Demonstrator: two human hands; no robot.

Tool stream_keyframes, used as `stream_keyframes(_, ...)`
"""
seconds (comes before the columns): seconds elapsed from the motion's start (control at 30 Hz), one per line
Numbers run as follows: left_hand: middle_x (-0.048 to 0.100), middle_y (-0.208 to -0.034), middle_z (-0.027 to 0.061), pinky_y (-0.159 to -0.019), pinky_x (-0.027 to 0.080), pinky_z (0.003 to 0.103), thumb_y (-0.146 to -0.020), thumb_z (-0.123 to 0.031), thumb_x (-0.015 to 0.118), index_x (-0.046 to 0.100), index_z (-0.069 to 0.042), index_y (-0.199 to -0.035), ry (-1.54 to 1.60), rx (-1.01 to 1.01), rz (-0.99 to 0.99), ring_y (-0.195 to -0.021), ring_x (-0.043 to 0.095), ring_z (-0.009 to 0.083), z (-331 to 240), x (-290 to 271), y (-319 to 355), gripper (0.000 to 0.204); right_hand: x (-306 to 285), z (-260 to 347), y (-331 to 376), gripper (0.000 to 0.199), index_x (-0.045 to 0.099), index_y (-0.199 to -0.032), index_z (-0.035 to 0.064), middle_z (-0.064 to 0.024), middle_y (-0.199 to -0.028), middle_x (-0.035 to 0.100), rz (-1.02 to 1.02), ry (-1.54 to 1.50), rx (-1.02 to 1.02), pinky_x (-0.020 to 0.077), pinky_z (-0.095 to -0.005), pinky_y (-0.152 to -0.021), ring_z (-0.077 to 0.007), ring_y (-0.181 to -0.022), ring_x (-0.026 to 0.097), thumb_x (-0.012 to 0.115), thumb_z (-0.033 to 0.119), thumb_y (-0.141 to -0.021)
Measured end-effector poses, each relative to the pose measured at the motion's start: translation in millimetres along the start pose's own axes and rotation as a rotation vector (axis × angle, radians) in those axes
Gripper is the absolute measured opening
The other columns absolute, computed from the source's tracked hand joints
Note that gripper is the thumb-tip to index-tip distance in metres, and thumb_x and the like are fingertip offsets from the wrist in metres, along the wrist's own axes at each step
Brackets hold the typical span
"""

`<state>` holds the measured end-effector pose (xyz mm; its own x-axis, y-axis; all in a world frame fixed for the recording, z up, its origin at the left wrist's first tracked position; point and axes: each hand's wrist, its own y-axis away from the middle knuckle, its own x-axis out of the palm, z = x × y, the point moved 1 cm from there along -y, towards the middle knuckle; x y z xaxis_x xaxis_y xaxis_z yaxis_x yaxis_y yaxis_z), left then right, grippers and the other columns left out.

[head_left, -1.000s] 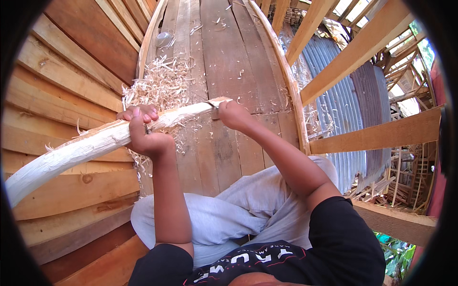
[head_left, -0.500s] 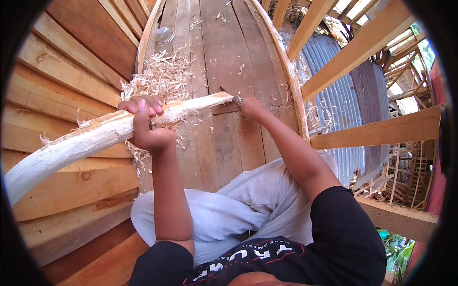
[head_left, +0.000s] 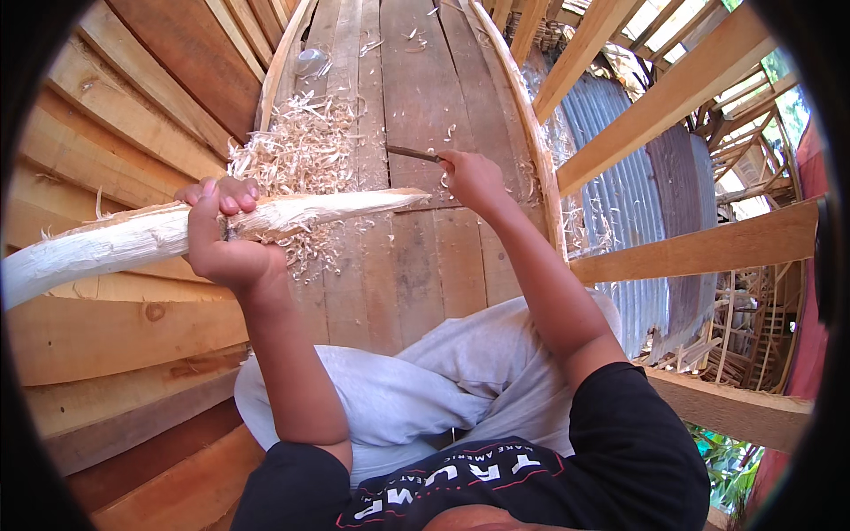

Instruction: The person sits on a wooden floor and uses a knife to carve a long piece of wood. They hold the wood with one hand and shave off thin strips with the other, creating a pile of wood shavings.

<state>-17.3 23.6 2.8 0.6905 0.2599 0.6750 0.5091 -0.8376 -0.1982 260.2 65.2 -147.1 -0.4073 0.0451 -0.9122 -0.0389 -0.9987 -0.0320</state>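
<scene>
A long, pale wooden pole (head_left: 115, 245), stripped of bark and slightly bent, reaches from the left rim toward the middle. It tapers to a whittled point, and thin curls cling to its surface. My left hand (head_left: 228, 232) is closed around it, thumb on top, some way back from the tip. In my right hand (head_left: 476, 183) is a knife (head_left: 413, 153) with a dark, narrow blade aimed left. The blade is held beyond the pole's tip, apart from the wood. My fist hides the knife's handle.
Wood shavings (head_left: 297, 142) are heaped on the plank floor (head_left: 425, 257) behind the pole. A small clear container (head_left: 311, 62) stands farther off. A board wall (head_left: 133, 345) rises at left; wooden beams (head_left: 699, 234) and corrugated metal sheets (head_left: 620, 150) are at right.
The pole and my left hand have shifted left. The knife has come off the pole's tip, and my right hand has moved slightly right and away, showing more of the blade.
</scene>
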Motion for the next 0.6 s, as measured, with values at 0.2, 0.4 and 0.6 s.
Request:
stream_keyframes(0.2, 0.038, -0.064, -0.0005, -0.067, 0.038, 0.031, -0.079, -0.006, 0.055, 0.041, -0.012, -0.078, -0.019, 0.024, 0.081, -0.061, 0.041, 0.0128, -9.6, -2.7, -1.8, 0.015, -16.5, 7.5, 7.0, 0.031, 0.062, -0.12, 0.018, -0.013, -0.09, 0.064, 0.006, 0.105, -0.165, 0.0499, -0.0447, -0.072, -0.0352, -0.081, 0.063, 0.055, 0.013, -0.09)
stream_keyframes(0.4, 0.042, -0.061, 0.0039, -0.061, 0.041, 0.029, -0.076, -0.001, 0.055, 0.044, -0.008, -0.078, -0.034, 0.047, 0.096, -0.056, 0.042, 0.0155, -14.7, -0.3, -1.6, 0.013, -11.1, -2.8, 8.1, 0.022, 0.065, -0.106, 0.0107, -0.0153, -0.091, 0.063, -0.143, 0.007, -0.115, 0.0492, -0.044, -0.077, -0.0355, -0.088, 0.062, 0.059, 0.006, -0.085)
stream_keyframes(0.6, 0.043, -0.062, 0.0042, -0.06, 0.04, 0.029, -0.077, 0.0, 0.056, 0.045, -0.007, -0.078, 0.012, 0.03, 0.136, -0.057, 0.043, 0.0153, -20.7, -0.2, -1.8, 0.013, -2.6, -26.8, 9.7, 0.02, 0.065, -0.099, 0.0009, -0.0212, -0.089, 0.064, -0.142, -0.133, -0.043, 0.049, -0.045, -0.08, -0.0385, -0.089, 0.062, 0.063, 0.007, -0.08)
